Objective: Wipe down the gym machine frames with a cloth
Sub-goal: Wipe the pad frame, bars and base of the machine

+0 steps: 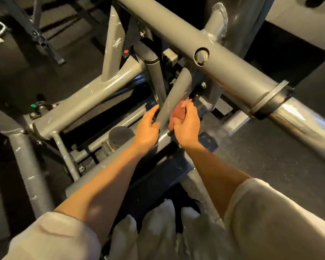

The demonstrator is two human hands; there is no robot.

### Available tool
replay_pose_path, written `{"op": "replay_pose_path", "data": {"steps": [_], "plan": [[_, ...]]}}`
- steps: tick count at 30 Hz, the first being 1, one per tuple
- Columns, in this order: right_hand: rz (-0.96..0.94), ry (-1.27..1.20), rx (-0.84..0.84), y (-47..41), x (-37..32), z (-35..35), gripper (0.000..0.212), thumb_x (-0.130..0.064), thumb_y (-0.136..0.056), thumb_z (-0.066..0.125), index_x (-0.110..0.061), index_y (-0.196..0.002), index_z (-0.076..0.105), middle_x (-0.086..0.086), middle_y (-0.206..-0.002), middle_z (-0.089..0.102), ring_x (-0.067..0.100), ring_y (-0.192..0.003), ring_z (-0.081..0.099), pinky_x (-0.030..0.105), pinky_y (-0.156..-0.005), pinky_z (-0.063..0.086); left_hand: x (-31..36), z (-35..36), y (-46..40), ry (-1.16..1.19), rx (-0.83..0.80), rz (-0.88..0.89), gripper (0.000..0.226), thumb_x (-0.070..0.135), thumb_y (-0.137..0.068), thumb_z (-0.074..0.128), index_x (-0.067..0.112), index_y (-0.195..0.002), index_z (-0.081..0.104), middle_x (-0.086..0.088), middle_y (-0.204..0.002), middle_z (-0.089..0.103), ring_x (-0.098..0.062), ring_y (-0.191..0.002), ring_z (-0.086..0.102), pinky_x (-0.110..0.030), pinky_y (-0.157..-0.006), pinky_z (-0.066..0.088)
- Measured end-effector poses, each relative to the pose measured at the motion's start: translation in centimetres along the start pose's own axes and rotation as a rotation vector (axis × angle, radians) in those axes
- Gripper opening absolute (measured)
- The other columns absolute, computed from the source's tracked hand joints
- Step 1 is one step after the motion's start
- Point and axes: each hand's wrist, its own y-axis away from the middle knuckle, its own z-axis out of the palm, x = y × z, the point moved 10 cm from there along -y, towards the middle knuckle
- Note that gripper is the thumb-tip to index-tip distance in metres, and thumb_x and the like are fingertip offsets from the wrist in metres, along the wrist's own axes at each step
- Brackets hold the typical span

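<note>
At the middle of the view, a short grey-painted tube (174, 98) of the gym machine frame rises between the person's two hands. Its paint is matt and scuffed, with pale scratches near its lower half and a glossy patch where it meets the bar below. Its long axis runs from about 7 o'clock, low and near the wrists, up toward 1 o'clock, where its rounded top ends just beneath the big crossbar (210, 53).

The left hand (147, 126) lies against the tube's left side with fingers held straight and together, tips pointing toward 1 o'clock, gripping nothing. The right hand (186, 122) sits on the tube's right side with fingers curled inward toward the palm; the blur hides whether they close round anything, and no cloth can be made out in either hand. The hands are close together, parted only by the tube. Both forearms reach in from 6 o'clock, bare below pale pushed-up sleeves (270, 218).

Outward from there, the crossbar runs from 11 o'clock down to 4 o'clock, carrying a bolt head (201, 56) and a collar (270, 99) before a shiny chrome sleeve. At 9 o'clock another scratched grey beam (86, 106) slants across, and a round black rubber stop (120, 135) sits just left of the left wrist. Dark flooring (270, 147) lies beneath.
</note>
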Motion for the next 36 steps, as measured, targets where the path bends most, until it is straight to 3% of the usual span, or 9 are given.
{"op": "replay_pose_path", "data": {"steps": [3, 6, 15, 21, 25, 27, 29, 33, 36], "plan": [[-0.079, 0.053, -0.051, 2.4, 0.4, 0.4, 0.023, -0.001, -0.084, 0.055, -0.003, -0.106, 0.057, 0.014, -0.108, 0.056, -0.005, -0.085, 0.052, 0.005, -0.068, 0.036, -0.3, 1.1, 0.1, -0.036, -0.09, 0.002, 0.061, -0.004, -0.094, 0.046, 0.02, -0.149, 0.034, 0.008, -0.147, 0.036, -0.005, -0.136, 0.032, -0.021, -0.114, 0.022], [-0.093, -0.036, 0.252, -0.1, -2.1, -3.4, 0.031, -0.002, -0.09, 0.056, -0.004, -0.121, 0.051, 0.014, -0.122, 0.048, 0.015, -0.105, 0.05, 0.012, -0.084, 0.036, -0.9, 2.2, -0.4, -0.044, -0.178, 0.019, 0.07, 0.004, -0.088, 0.05, 0.034, -0.149, 0.032, 0.009, -0.152, 0.036, -0.007, -0.138, 0.034, -0.04, -0.117, 0.028], [0.007, 0.066, -0.001, -0.1, 0.1, 1.1, 0.025, 0.004, -0.083, 0.058, -0.004, -0.105, 0.05, 0.008, -0.112, 0.049, 0.01, -0.09, 0.046, 0.013, -0.078, 0.037, -0.7, 1.9, -0.5, 0.016, -0.256, -0.047, 0.08, -0.014, -0.084, 0.049, 0.029, -0.15, 0.031, 0.012, -0.144, 0.038, -0.002, -0.133, 0.037, -0.023, -0.107, 0.036], [-0.067, -0.054, 0.366, -2.3, -3.8, -3.8, 0.022, -0.005, -0.093, 0.057, -0.009, -0.113, 0.05, 0.009, -0.119, 0.049, 0.016, -0.102, 0.054, 0.023, -0.089, 0.049, -0.7, 1.4, -0.6, -0.01, -0.275, -0.078, 0.076, -0.017, -0.085, 0.044, 0.018, -0.151, 0.03, 0.002, -0.156, 0.029, -0.01, -0.143, 0.028, -0.036, -0.118, 0.027], [-0.067, 0.073, 0.188, -0.6, -2.6, 1.1, 0.034, 0.002, -0.085, 0.057, 0.001, -0.118, 0.046, 0.015, -0.127, 0.041, 0.023, -0.109, 0.053, 0.032, -0.094, 0.048, -1.3, 1.5, -0.6, 0.023, -0.309, -0.059, 0.081, -0.014, -0.081, 0.048, 0.023, -0.151, 0.031, 0.003, -0.156, 0.031, -0.008, -0.141, 0.031, -0.037, -0.118, 0.027], [-0.014, 0.095, 0.033, 0.6, -0.8, 2.8, 0.033, 0.005, -0.084, 0.054, 0.004, -0.116, 0.045, 0.016, -0.124, 0.041, 0.005, -0.099, 0.053, 0.023, -0.085, 0.049, -1.3, 1.4, -0.7, 0.036, -0.305, -0.066, 0.076, -0.013, -0.085, 0.049, 0.021, -0.15, 0.03, 0.001, -0.154, 0.033, -0.008, -0.138, 0.034, -0.031, -0.116, 0.029], [-0.041, 0.083, 0.102, 0.4, -1.4, 1.3, 0.027, 0.005, -0.085, 0.052, 0.004, -0.111, 0.047, 0.015, -0.116, 0.043, 0.0, -0.086, 0.046, 0.021, -0.077, 0.047, -1.5, 1.4, -1.0, 0.071, -0.31, -0.072, 0.076, -0.018, -0.084, 0.044, 0.017, -0.15, 0.032, 0.001, -0.154, 0.034, -0.008, -0.139, 0.034, -0.032, -0.117, 0.028], [-0.102, 0.014, 0.413, -1.5, -4.3, -2.7, 0.024, 0.003, -0.089, 0.054, -0.003, -0.111, 0.047, 0.011, -0.117, 0.044, 0.023, -0.101, 0.053, 0.031, -0.088, 0.048, -2.7, 1.3, -1.5, 0.09, -0.348, -0.108, 0.081, -0.02, -0.081, 0.039, 0.023, -0.149, 0.035, 0.008, -0.154, 0.034, -0.004, -0.14, 0.032, -0.037, -0.119, 0.026], [-0.104, 0.151, 0.284, -1.0, -3.7, 0.4, 0.041, 0.001, -0.089, 0.057, 0.0, -0.127, 0.042, 0.015, -0.13, 0.04, 0.028, -0.114, 0.052, 0.039, -0.1, 0.047, -2.7, 1.3, -1.6, 0.122, -0.341, -0.115, 0.081, -0.022, -0.08, 0.038, 0.02, -0.149, 0.034, 0.005, -0.154, 0.034, -0.006, -0.141, 0.031, -0.033, -0.118, 0.025]]}}
